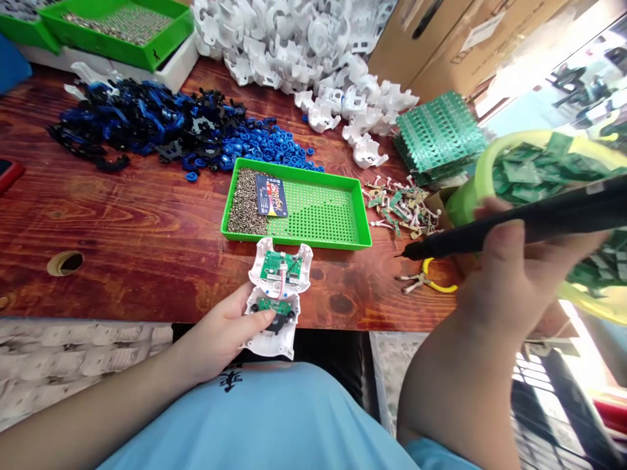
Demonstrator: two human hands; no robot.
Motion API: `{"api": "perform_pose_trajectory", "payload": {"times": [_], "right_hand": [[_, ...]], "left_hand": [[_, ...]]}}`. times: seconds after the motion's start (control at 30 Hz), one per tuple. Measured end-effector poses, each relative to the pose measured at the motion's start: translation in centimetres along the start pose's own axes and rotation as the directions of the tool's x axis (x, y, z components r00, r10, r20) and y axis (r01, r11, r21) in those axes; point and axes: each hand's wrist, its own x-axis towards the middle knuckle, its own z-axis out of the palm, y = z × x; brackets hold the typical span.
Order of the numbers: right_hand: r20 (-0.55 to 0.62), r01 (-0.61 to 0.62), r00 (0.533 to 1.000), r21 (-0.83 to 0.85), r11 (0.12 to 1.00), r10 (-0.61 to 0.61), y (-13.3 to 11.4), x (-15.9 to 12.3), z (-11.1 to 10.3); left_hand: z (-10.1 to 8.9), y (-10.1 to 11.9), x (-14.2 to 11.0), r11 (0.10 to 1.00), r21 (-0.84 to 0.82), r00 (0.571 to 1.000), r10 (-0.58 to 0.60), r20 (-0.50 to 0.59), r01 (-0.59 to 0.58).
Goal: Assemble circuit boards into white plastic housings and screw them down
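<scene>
My left hand point(240, 323) grips the lower half of an opened white plastic housing point(281, 346) at the table's front edge, thumb over its circuit board. The upper housing half point(257, 274) carries a green circuit board point(287, 267), and a thin cable joins the two halves. Raised at the right, my right hand point(504, 281) is wrapped round a black electric screwdriver point(470, 238), its thin bit pointing left. Just beyond the housing lies a green tray point(318, 241) with many small screws point(245, 202) and a dark printed card point(272, 196).
Yellow-handled pliers point(426, 281) and wired small boards point(401, 205) lie right of the tray. A yellow-green bucket point(484, 166) holds circuit boards, beside stacked green panels point(435, 134). Behind are blue rings point(264, 143), black-and-blue parts point(147, 117) and white shells point(294, 39). A hole point(66, 263) pierces the table at left.
</scene>
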Motion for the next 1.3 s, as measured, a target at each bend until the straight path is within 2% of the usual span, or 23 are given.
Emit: {"api": "perform_pose_trajectory", "payload": {"times": [0.1, 0.17, 0.23, 0.3, 0.4, 0.53, 0.67, 0.8, 1.03, 1.3], "right_hand": [[-0.134, 0.102, 0.986, 0.050, 0.994, -0.094, 0.8, 0.8, 1.7], [-0.214, 0.113, 0.974, 0.177, 0.978, -0.074, 0.3, 0.5, 3.3], [-0.246, 0.135, 0.967, 0.293, 0.947, -0.062, -0.7, -0.1, 5.0], [-0.216, 0.145, 0.974, 0.384, 0.912, -0.064, -1.7, -0.5, 6.9], [-0.098, 0.169, 0.985, 0.493, 0.853, -0.139, -1.9, -0.1, 10.4], [0.017, 0.171, 0.975, 0.581, 0.796, -0.222, -0.1, 1.5, 15.4], [0.079, 0.128, 0.976, 0.551, 0.824, -0.205, 1.7, 2.5, 18.5], [0.075, 0.128, 0.979, 0.502, 0.855, -0.191, 2.4, 2.6, 19.4], [0.061, 0.130, 0.983, 0.442, 0.888, -0.174, 2.8, 2.4, 19.4], [0.055, 0.139, 0.982, 0.439, 0.888, -0.181, 2.9, 2.4, 19.5]], "left_hand": [[-0.2, -0.4, 0.6, 1.000, 0.007, 0.995, -0.031, 0.093, 0.030], [-0.3, -0.4, 0.9, 0.998, 0.059, 0.994, -0.036, 0.102, 0.030], [-0.4, -0.2, 1.1, 0.991, 0.127, 0.995, -0.048, 0.087, 0.037], [-0.4, 0.1, 1.3, 0.984, 0.167, 0.994, -0.076, 0.073, 0.062], [-0.2, 0.2, 1.5, 0.987, 0.140, 0.992, -0.096, 0.080, 0.084], [-0.3, -0.1, 1.8, 0.996, 0.078, 0.990, -0.056, 0.127, 0.046], [-0.6, -0.1, 1.8, 0.995, 0.098, 0.988, -0.014, 0.154, -0.001], [-0.9, 0.1, 1.8, 0.993, 0.120, 0.985, -0.012, 0.171, -0.008], [-1.2, -0.1, 2.0, 0.989, 0.150, 0.978, -0.013, 0.206, -0.019], [-0.8, 0.6, 1.7, 0.983, 0.181, 0.985, -0.015, 0.172, -0.017]]}}
